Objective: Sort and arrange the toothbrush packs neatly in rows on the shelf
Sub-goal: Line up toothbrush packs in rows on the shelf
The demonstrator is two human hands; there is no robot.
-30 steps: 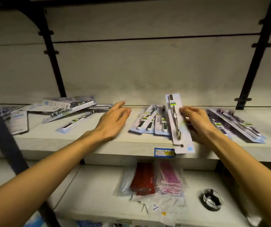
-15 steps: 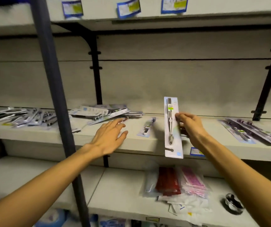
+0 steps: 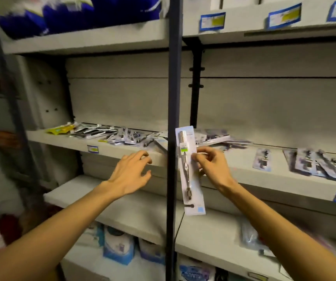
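My right hand (image 3: pixel 213 169) pinches a long white toothbrush pack (image 3: pixel 191 187) upright in the air, just right of a dark shelf post (image 3: pixel 173 138). My left hand (image 3: pixel 131 175) is open, fingers spread, in front of the edge of the left shelf (image 3: pixel 61 138), holding nothing. A messy heap of toothbrush packs (image 3: pixel 122 135) lies on that left shelf. Another loose heap (image 3: pixel 217 138) lies behind my right hand. On the right shelf (image 3: pixel 264 179) one small pack (image 3: pixel 262 160) lies alone, beside a fanned group of packs (image 3: pixel 317 164).
A yellow pack (image 3: pixel 60 129) lies at the far left of the shelf. Blue price labels (image 3: pixel 92 149) sit on the shelf edges. The shelf above holds blue bags (image 3: pixel 61 15). Lower shelves carry boxed goods (image 3: pixel 118 250).
The view has swung left and pulled back; the post now stands between my hands. My right hand has carried the pack leftward off the shelf, and my left hand has come off the shelf top.
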